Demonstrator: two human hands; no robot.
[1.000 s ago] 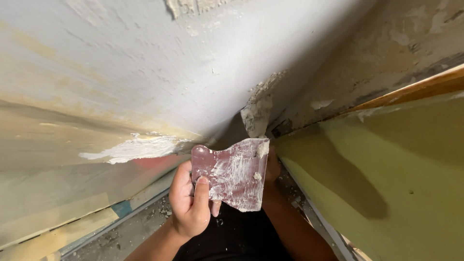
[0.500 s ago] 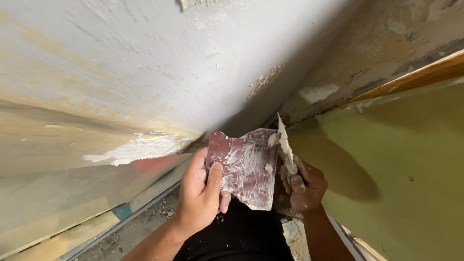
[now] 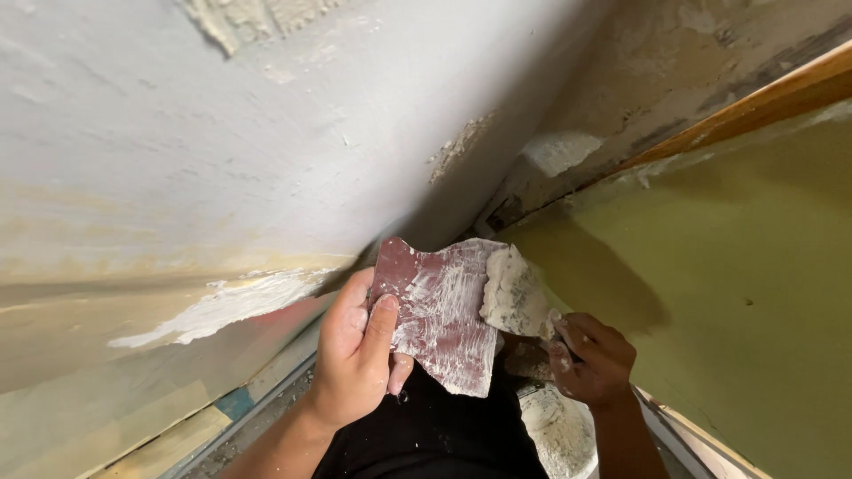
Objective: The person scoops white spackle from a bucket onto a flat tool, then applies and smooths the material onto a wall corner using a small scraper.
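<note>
Rough grey plastered wall (image 3: 266,133); left hand (image 3: 355,355) fingers gripping smeared reddish plate (image 3: 439,315), right hand (image 3: 595,359) fingers closed round putty-caked blade (image 3: 515,293).

two walls (image 3: 266,151) close the corner; open room lies right, along the green floor (image 3: 754,293).

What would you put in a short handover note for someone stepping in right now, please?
Left hand: grips the reddish board, which is smeared with white filler.
Right hand: holds a filler-caked scraper, its blade against the board's right edge.
Below the hands: a white bucket, crusted with filler.
Done: a fresh white patch low on the left wall, and another by the corner.
Left: a rough, chipped strip near the corner looks unfilled.
</note>
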